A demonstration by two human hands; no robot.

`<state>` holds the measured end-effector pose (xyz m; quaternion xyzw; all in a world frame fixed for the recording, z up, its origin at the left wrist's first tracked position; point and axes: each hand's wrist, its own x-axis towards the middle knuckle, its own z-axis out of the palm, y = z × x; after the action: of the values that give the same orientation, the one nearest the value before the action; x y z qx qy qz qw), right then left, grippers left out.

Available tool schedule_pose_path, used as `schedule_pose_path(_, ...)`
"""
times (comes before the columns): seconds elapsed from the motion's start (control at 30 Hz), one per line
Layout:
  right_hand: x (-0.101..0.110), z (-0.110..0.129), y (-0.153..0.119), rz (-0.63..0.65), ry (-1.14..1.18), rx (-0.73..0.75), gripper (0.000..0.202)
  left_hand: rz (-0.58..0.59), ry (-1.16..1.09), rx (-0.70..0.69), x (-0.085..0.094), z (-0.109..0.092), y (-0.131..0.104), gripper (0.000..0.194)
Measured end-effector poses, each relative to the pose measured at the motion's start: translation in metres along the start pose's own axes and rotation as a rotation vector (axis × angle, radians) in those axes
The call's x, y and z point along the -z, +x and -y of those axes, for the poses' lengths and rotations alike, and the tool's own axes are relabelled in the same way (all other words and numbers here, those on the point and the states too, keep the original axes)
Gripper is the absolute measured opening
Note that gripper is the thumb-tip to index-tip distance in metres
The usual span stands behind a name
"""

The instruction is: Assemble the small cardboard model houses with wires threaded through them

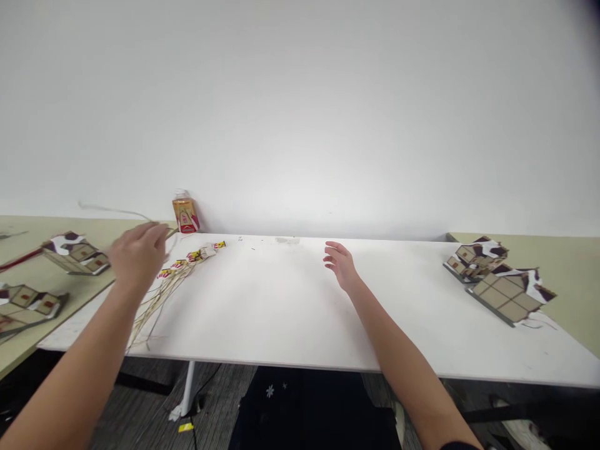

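Observation:
My left hand (pixel 139 253) is raised over the left end of the white table (pixel 276 300). Its fingers are curled together around a thin pale cord (pixel 115 210), which trails out to the left and is blurred. Just right of and below that hand lies a bundle of beige strings (pixel 164 297) with small red, yellow and white pieces (pixel 194 256) at their upper ends. Over the middle of the table my right hand (pixel 338 264) hangs with its fingers apart and nothing in it.
Small model houses (pixel 77 255) stand on the beige table at left. Two more model houses (pixel 510 294) are at the white table's right end. A gold-and-red bottle (pixel 186 214) stands by the wall. Floor cables run below.

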<state>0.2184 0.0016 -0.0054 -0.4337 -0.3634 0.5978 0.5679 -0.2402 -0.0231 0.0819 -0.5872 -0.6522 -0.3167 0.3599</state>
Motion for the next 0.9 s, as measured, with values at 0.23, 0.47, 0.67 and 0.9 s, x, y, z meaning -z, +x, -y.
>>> schedule_pose_path(0.23,-0.009,0.014,-0.017,0.246,-0.256,0.159,0.033,-0.157,-0.309,-0.601,0.012,-0.164,-0.033,0.013)
schedule_pose_path(0.47,0.002,0.037,-0.038,0.204,-0.298,0.372,0.029,-0.109,-0.615,-0.75,0.004,-0.295,-0.06,0.017)
schedule_pose_path(0.67,0.043,0.041,-0.048,0.025,0.048,0.289,0.021,0.001,-0.8,-0.763,-0.006,-0.328,-0.079,0.028)
schedule_pose_path(0.9,0.146,0.075,-0.081,-0.339,0.291,0.386,0.032,0.378,-0.984,-0.481,-0.032,-0.294,-0.091,0.05)
